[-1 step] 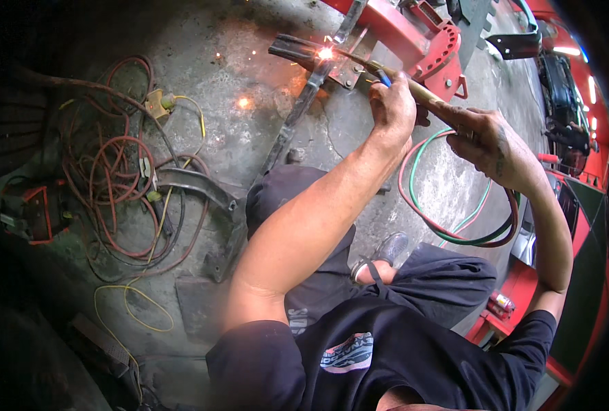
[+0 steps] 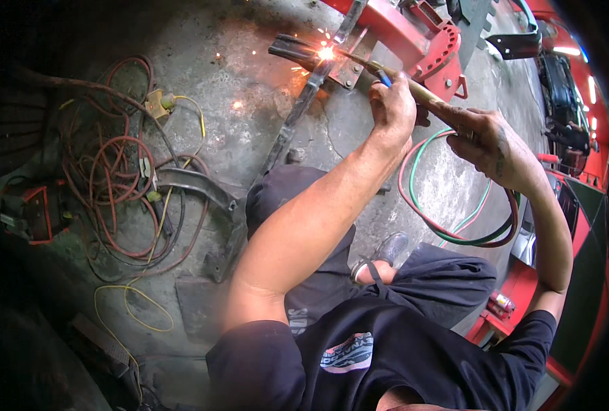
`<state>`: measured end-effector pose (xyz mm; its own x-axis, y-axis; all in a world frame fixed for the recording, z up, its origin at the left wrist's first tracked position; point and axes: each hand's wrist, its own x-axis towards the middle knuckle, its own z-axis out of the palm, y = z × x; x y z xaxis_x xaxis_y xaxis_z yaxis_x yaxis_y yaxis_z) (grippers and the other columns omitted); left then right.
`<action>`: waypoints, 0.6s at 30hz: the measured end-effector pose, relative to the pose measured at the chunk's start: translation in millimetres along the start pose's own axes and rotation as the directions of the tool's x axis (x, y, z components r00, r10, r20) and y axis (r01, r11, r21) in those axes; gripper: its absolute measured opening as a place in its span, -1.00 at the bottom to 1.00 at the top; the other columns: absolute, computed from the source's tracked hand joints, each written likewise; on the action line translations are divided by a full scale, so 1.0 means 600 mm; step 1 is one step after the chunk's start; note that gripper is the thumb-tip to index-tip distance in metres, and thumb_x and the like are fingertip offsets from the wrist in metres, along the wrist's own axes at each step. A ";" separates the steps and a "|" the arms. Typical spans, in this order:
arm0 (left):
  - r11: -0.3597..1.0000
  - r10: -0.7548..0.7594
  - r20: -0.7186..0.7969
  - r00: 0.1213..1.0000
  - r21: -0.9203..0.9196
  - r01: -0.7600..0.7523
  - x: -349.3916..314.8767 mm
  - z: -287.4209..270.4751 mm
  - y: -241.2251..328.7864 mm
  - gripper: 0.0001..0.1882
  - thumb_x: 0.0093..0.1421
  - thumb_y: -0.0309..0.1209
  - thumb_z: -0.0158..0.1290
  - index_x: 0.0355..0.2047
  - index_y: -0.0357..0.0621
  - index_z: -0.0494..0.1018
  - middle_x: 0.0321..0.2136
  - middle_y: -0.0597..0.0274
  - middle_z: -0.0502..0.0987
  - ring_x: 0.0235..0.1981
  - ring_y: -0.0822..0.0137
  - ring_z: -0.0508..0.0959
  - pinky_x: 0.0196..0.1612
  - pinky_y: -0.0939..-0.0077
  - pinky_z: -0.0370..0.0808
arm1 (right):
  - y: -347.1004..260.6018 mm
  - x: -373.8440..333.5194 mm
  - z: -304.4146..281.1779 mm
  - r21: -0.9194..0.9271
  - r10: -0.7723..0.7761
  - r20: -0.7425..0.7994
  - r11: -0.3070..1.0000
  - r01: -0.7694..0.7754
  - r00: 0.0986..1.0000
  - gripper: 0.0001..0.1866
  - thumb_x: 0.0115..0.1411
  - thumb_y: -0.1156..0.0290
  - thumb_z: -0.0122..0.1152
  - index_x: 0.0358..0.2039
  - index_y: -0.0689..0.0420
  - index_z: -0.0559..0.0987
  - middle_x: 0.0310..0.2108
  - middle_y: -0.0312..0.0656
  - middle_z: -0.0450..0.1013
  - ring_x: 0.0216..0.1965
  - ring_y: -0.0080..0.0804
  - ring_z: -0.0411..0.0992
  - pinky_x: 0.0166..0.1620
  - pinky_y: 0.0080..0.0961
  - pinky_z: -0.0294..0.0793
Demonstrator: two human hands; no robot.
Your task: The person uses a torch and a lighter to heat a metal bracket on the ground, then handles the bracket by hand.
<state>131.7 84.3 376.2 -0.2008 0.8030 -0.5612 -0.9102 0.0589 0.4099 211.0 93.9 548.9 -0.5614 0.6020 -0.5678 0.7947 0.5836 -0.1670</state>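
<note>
My right hand [image 2: 489, 140] is wrapped around the rear of a long brass-coloured cutting torch [image 2: 429, 100]. Closer to the tip, my left hand [image 2: 392, 108] also grips the torch, beside a small blue part [image 2: 384, 77]. The tip ends in a bright glow with orange sparks, where a dark flat metal bar [image 2: 297, 113] meets a short dark metal piece [image 2: 287, 49]. A bolted metal plate [image 2: 347, 74] lies just right of the glow. Red and green gas hoses [image 2: 408, 179] loop below my right hand.
A red steel frame with a holed plate [image 2: 448, 51] stands beyond my hands. On the left floor lie tangled hoses and cables [image 2: 116, 164], a yellow outlet box [image 2: 157, 104], a curved metal piece [image 2: 195, 183] and a red-black machine [image 2: 37, 209]. Red equipment [image 2: 561, 335] lines the right.
Sparks at the torch tip spread a little wider and brighter. My hands and the torch have not visibly moved.
</note>
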 end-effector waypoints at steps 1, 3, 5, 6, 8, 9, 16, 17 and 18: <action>1.000 -0.004 0.004 1.000 0.007 0.004 0.000 0.003 -0.001 -0.66 0.42 -0.19 -0.13 -0.17 -0.31 0.28 -0.45 0.05 0.51 -0.65 0.25 0.54 -0.72 0.35 0.47 | 0.009 -0.002 0.002 -0.002 0.004 -0.001 1.000 -0.004 1.000 -0.41 0.13 0.55 0.13 0.24 0.19 0.46 -0.51 0.15 0.40 -0.55 -0.14 0.41 -0.30 -0.23 0.46; 1.000 0.007 0.003 1.000 -0.017 -0.007 0.001 0.007 -0.004 -0.65 0.42 -0.18 -0.14 -0.19 -0.30 0.29 -0.46 0.06 0.51 -0.66 0.26 0.53 -0.72 0.36 0.48 | 0.032 -0.003 0.012 0.036 -0.090 -0.043 0.995 0.092 0.995 -0.36 0.19 0.57 0.17 0.33 0.10 0.39 -0.47 -0.06 0.37 -0.60 -0.47 0.27 -0.47 -0.38 0.36; 0.999 0.004 0.013 1.000 -0.037 -0.004 0.003 0.006 -0.007 -0.65 0.42 -0.17 -0.15 -0.20 -0.30 0.29 -0.48 0.07 0.51 -0.67 0.27 0.53 -0.72 0.36 0.48 | 0.033 -0.003 0.012 0.031 -0.089 -0.041 0.995 0.091 0.995 -0.35 0.19 0.57 0.17 0.33 0.09 0.38 -0.47 -0.06 0.36 -0.60 -0.46 0.29 -0.46 -0.37 0.37; 0.999 0.002 0.016 1.000 -0.043 -0.001 0.004 0.005 -0.007 -0.64 0.42 -0.17 -0.15 -0.21 -0.29 0.29 -0.48 0.07 0.51 -0.67 0.27 0.53 -0.72 0.36 0.48 | 0.033 -0.002 0.013 0.028 -0.090 -0.038 0.995 0.091 0.995 -0.34 0.19 0.56 0.18 0.34 0.08 0.38 -0.48 -0.05 0.35 -0.59 -0.44 0.30 -0.45 -0.36 0.39; 0.999 -0.005 0.011 1.000 -0.046 0.006 0.007 0.002 -0.006 -0.64 0.42 -0.17 -0.15 -0.22 -0.29 0.29 -0.49 0.07 0.51 -0.67 0.27 0.53 -0.72 0.36 0.48 | 0.026 0.000 0.013 0.027 -0.073 -0.032 0.997 0.074 0.997 -0.35 0.19 0.56 0.18 0.33 0.09 0.39 -0.47 -0.04 0.37 -0.59 -0.44 0.30 -0.44 -0.37 0.39; 0.999 -0.009 0.009 1.000 -0.046 0.009 0.007 0.003 -0.006 -0.64 0.42 -0.16 -0.15 -0.22 -0.29 0.29 -0.49 0.07 0.51 -0.67 0.27 0.53 -0.73 0.36 0.48 | 0.024 -0.001 0.012 0.023 -0.050 -0.028 0.998 0.051 0.998 -0.36 0.18 0.56 0.19 0.32 0.09 0.40 -0.46 -0.03 0.39 -0.58 -0.43 0.30 -0.44 -0.37 0.39; 0.999 -0.033 0.032 0.999 -0.028 0.034 0.009 0.002 -0.010 -0.65 0.42 -0.17 -0.15 -0.22 -0.29 0.28 -0.49 0.06 0.51 -0.69 0.26 0.53 -0.74 0.36 0.47 | 0.036 -0.001 0.012 -0.003 -0.096 -0.044 0.995 0.096 0.994 -0.42 0.19 0.55 0.20 0.27 0.18 0.43 -0.38 0.01 0.47 -0.52 -0.46 0.30 -0.40 -0.36 0.40; 0.999 -0.014 0.035 0.999 -0.040 0.016 0.010 0.002 -0.012 -0.65 0.42 -0.17 -0.15 -0.22 -0.29 0.27 -0.49 0.05 0.51 -0.69 0.26 0.52 -0.74 0.36 0.47 | 0.036 -0.001 0.013 0.016 -0.107 -0.048 0.994 0.108 0.993 -0.42 0.20 0.55 0.20 0.27 0.20 0.43 -0.39 0.00 0.47 -0.53 -0.48 0.30 -0.41 -0.37 0.40; 0.999 -0.005 0.036 0.999 -0.046 0.007 0.011 0.001 -0.013 -0.65 0.42 -0.17 -0.15 -0.21 -0.29 0.27 -0.49 0.05 0.51 -0.70 0.26 0.52 -0.74 0.36 0.47 | 0.036 -0.001 0.013 0.034 -0.118 -0.052 0.992 0.119 0.992 -0.42 0.20 0.55 0.20 0.27 0.21 0.43 -0.41 -0.01 0.47 -0.54 -0.49 0.30 -0.42 -0.38 0.40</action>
<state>137.5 89.8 369.9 -0.1830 0.8237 -0.5367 -0.9271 0.0371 0.3731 230.5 101.9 539.1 -0.6623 0.5569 -0.5012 0.7293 0.6324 -0.2610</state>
